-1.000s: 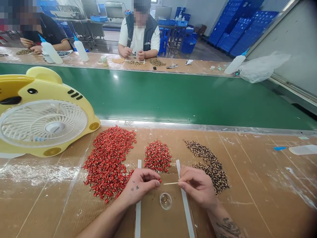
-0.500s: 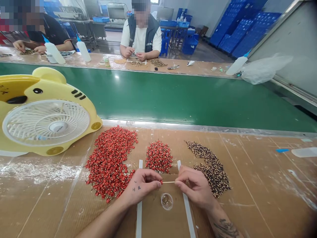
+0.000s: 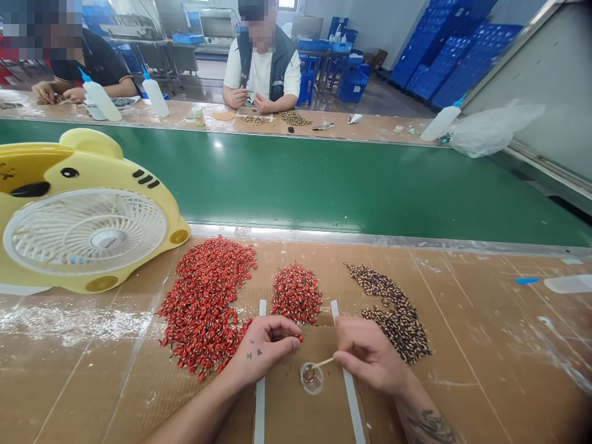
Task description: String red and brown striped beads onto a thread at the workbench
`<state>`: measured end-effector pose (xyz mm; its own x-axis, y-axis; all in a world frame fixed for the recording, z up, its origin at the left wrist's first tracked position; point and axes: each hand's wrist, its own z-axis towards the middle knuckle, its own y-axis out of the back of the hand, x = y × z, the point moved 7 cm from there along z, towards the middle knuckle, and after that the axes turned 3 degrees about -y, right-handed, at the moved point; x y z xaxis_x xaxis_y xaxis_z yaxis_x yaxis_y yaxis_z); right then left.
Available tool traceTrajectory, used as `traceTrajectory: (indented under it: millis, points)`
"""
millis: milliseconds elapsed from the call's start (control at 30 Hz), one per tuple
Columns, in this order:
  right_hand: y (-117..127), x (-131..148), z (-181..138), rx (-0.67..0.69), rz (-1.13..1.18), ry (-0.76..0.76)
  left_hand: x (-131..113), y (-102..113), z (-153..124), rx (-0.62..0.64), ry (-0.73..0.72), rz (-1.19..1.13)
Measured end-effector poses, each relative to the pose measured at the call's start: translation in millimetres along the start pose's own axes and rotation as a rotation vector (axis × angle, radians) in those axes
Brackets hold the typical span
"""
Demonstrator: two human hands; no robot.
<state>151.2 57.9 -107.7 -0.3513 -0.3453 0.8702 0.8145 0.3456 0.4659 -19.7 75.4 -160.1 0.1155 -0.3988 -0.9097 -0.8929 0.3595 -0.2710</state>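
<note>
My left hand (image 3: 263,348) is closed in a pinch on a small red piece (image 3: 300,338) just above the cardboard. My right hand (image 3: 367,356) pinches a thin wooden stick (image 3: 321,364) whose tip dips into a small clear round cap (image 3: 311,377) lying between my hands. A large pile of red pieces (image 3: 203,302) lies left of my left hand. A smaller red pile (image 3: 296,293) sits just beyond my hands, and a pile of dark speckled pieces (image 3: 393,313) lies to the right. Two white strips (image 3: 259,394) (image 3: 348,382) flank the cap.
A yellow animal-shaped desk fan (image 3: 83,216) stands at the left. A green conveyor belt (image 3: 324,179) runs across beyond the bench. Two other people sit at the far bench with squeeze bottles (image 3: 155,95) and piles of pieces. A plastic bag (image 3: 490,126) lies far right.
My right hand has lowered and tilted the stick, moving its tip from beside the red piece down into the clear cap. My left hand has kept its pinch in place.
</note>
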Motion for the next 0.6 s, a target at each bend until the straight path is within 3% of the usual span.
traceTrajectory:
  millis: [67, 133, 233, 300, 367, 467, 600]
  points:
    - [-10, -2, 1, 0.166, -0.043, -0.042, -1, -1, -1, 0.003, 0.004, -0.001]
    - [-6, -5, 3, 0.178, -0.077, -0.095, -1, 0, -1, -0.003, 0.013, 0.005]
    - [33, -20, 2, -0.089, -0.207, -0.238, 1, 2, -2, -0.023, 0.033, 0.021]
    - [68, -35, -9, -0.306, -0.356, -0.385, 2, 3, -1, -0.028, 0.043, 0.026]
    - [98, -52, -25, -0.44, -0.478, -0.534, 3, 4, -1, -0.033, 0.04, 0.021]
    - [120, -76, -46, -0.439, -0.597, -0.707, 2, 5, -1, -0.042, 0.016, 0.012]
    - [124, -98, -58, -0.364, -0.64, -0.866, 2, 5, -1, -0.023, 0.003, -0.025]
